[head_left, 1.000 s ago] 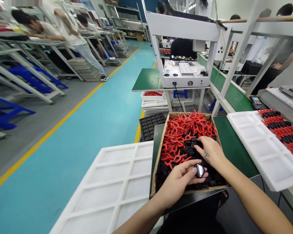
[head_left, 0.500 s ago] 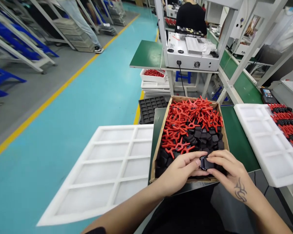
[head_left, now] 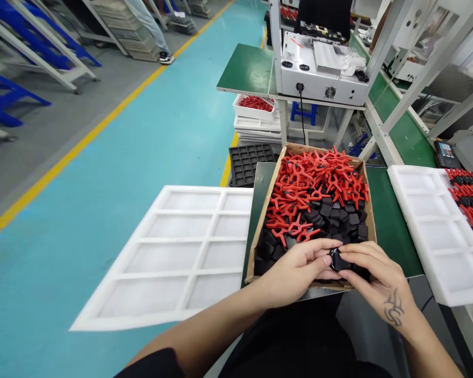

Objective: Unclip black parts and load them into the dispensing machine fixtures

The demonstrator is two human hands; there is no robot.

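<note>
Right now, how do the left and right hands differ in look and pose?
The right hand has a dark tattoo near the wrist; the left hand shows none. The left hand's fingers point toward the picture's right, the right hand's toward its left. Both hold small dark parts over the cardboard box.

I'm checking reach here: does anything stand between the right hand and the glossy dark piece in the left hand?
Yes: a matte black block, pinched in the right hand, seemingly against the glossy dark piece in the left hand. Nothing else visible intervenes.

glossy black piece, matte black block against it, both handheld
</note>
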